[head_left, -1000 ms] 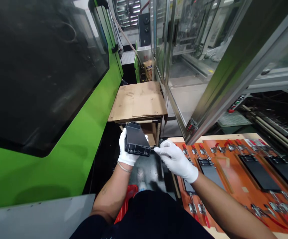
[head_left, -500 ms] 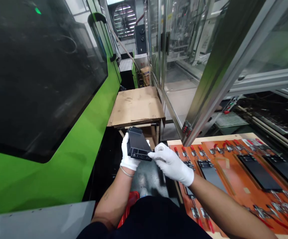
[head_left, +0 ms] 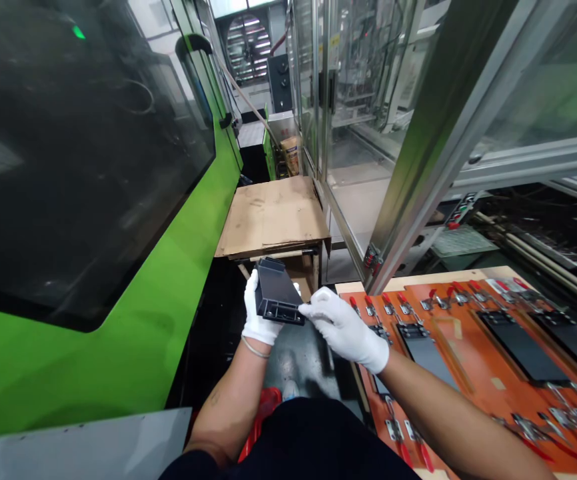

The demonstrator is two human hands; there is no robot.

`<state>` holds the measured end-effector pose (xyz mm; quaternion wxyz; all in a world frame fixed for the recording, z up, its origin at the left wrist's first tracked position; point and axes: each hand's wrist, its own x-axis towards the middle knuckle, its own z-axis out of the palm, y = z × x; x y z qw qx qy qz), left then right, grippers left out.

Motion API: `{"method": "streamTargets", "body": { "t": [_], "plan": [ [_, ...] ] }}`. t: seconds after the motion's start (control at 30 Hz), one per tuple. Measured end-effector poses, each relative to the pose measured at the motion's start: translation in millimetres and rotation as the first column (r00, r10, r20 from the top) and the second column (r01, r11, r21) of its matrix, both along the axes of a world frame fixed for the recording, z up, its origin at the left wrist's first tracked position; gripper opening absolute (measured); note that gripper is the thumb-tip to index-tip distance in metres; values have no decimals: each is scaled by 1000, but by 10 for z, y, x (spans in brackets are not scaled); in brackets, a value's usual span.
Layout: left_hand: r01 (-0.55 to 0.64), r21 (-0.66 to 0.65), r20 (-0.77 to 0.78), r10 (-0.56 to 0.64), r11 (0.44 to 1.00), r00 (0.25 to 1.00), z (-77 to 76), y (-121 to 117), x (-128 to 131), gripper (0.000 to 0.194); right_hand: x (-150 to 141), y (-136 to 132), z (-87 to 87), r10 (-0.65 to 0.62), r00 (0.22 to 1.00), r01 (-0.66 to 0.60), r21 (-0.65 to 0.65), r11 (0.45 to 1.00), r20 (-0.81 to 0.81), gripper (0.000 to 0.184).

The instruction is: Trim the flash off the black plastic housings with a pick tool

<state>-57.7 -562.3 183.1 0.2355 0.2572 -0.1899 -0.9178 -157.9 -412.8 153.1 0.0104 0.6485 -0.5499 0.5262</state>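
Observation:
In the head view my left hand [head_left: 257, 320], in a white glove, is closed around a long black plastic part [head_left: 277, 285] from its left side and from below. The part is tilted, its ribbed, slotted end towards me. My right hand [head_left: 341, 327], also gloved in white, has its fingers curled in a pinch at the right corner of that near end. Its fingertips touch the corner. Whatever lies between them, if anything, is too small to make out.
On the right, an orange fixture board [head_left: 473, 363] carries several red-handled toggle clamps and dark panels [head_left: 523, 347]. A cardboard-topped cart [head_left: 273, 213] stands ahead. A green machine [head_left: 193, 267] lines the left; a metal-framed enclosure post [head_left: 418, 160] rises at right. A red container [head_left: 263, 413] is below.
Both hands and the black part stay almost in place, with the right fingertips still at the corner. The view has shifted very slightly.

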Motion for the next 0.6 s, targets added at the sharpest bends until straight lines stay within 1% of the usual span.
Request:
{"method": "streamTargets", "body": {
  "t": [0.13,0.3,0.4,0.5,0.57,0.6],
  "plan": [
    [18,7,6,-18,1000,1000,6,9,-1,50,2,4,-13,33,999,-32,20,999,-24,27],
    [-20,8,-3,20,1000,1000,0,13,-2,47,5,17,-17,-3,999,4,33,999,-34,27],
    [-25,16,14,25,1000,1000,-8,21,2,44,19,2,13,18,999,-17,13,1000,-41,26],
    [-16,18,36,15,1000,999,-18,25,-4,45,52,-35,29,-47,999,46,-45,998,-19,28],
    [-1,22,50,0,1000,999,-22,25,-12,48,82,-56,24,-70,996,67,-58,996,-54,30],
    [12,30,54,-14,999,998,-23,25,-14,50,96,-62,21,-61,995,57,-54,997,-76,30]
  ]
}}
